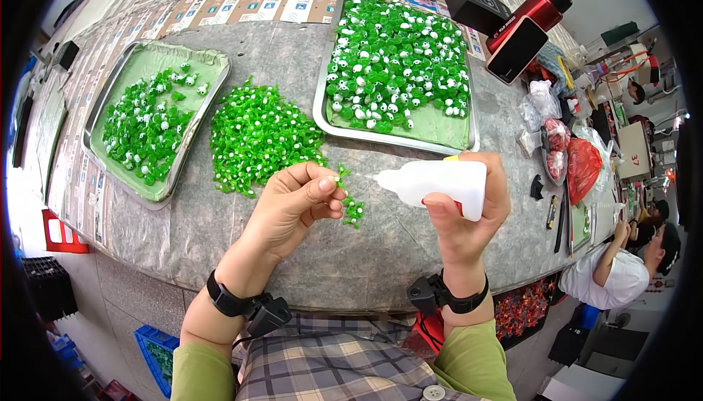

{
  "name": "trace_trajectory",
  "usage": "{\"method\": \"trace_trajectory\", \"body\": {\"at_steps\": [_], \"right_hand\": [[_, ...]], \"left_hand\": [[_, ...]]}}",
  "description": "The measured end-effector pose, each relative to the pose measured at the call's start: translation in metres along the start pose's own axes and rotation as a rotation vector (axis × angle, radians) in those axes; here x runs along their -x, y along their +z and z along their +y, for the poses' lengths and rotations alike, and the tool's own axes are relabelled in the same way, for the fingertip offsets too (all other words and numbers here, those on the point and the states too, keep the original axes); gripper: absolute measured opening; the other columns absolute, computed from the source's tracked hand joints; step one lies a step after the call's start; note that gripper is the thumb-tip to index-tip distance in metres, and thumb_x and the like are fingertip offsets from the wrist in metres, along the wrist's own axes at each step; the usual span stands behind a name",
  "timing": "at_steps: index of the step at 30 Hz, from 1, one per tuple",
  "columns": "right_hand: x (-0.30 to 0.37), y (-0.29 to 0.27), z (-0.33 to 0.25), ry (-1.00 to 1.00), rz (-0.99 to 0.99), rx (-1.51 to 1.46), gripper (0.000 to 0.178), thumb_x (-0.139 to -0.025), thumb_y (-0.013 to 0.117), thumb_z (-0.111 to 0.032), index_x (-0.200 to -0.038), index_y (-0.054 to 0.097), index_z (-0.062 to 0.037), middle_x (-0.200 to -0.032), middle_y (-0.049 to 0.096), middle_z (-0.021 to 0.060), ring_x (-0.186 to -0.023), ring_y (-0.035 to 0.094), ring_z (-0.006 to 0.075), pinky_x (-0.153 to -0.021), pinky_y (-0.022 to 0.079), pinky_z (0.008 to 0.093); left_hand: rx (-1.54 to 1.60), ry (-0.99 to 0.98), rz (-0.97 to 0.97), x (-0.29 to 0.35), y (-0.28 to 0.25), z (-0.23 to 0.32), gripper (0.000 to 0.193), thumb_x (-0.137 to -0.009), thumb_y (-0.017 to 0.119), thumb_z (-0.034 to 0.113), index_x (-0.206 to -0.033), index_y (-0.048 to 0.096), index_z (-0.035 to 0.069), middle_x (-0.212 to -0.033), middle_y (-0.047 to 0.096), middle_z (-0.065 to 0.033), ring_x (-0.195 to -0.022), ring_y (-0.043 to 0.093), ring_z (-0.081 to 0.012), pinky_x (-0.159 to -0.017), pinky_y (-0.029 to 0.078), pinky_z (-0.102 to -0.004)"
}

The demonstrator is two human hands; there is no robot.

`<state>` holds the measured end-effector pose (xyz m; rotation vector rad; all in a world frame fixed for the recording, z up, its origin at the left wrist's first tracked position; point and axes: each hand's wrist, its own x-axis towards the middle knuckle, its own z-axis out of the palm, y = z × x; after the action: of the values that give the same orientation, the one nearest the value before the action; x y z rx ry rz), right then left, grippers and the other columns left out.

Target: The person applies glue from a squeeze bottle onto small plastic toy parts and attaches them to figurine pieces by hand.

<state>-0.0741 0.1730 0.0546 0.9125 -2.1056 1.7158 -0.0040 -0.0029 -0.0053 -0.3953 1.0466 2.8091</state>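
Between thumb and fingertips, my left hand [287,207] pinches a small green plastic piece [342,174] with a white spot. My right hand [472,221] grips a white squeeze bottle [432,183], tilted on its side. Its thin nozzle points left at the green piece; whether they touch is too fine to tell. Just below the fingertips of my left hand lies a small cluster of green pieces [354,213] on the grey table cover. Beyond that hand spreads a large heap of similar green pieces with white dots [260,137].
A metal tray [320,112] at the back holds many green pieces with white, black-dotted heads. Another tray [89,126] at the left holds fewer. A phone [518,51] leans by a red bottle [538,9] and a black box [476,5]. Plastic bags [584,170] lie right; another person [615,276] sits beyond.
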Motion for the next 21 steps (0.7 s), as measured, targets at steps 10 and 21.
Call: {"method": "trace_trajectory", "body": {"at_steps": [10,21], "right_hand": [[0.0022,-0.0027,0.0015,-0.068,0.028,0.008,0.035,-0.058,0.075,-0.021,-0.076,0.052,-0.0017,-0.07,0.052,0.0053,-0.059,0.052,0.0127,-0.052,0.04,0.022],[0.0017,0.0002,0.002,-0.013,-0.014,-0.019,0.034,-0.058,0.074,-0.02,-0.075,0.052,-0.0017,-0.067,0.053,0.0059,-0.057,0.053,0.0121,-0.049,0.041,0.0219]], "left_hand": [[-0.108,0.151,0.067,0.0013,0.0034,0.0006,0.013,-0.075,0.059,0.008,-0.086,0.055,0.003,-0.075,0.057,-0.0032,-0.068,0.055,-0.0098,-0.063,0.047,-0.0229],[-0.105,0.183,0.078,0.0013,0.0023,0.0003,0.013,-0.075,0.058,0.006,-0.087,0.055,0.003,-0.076,0.057,-0.0036,-0.068,0.055,-0.0101,-0.064,0.047,-0.0226]]}}
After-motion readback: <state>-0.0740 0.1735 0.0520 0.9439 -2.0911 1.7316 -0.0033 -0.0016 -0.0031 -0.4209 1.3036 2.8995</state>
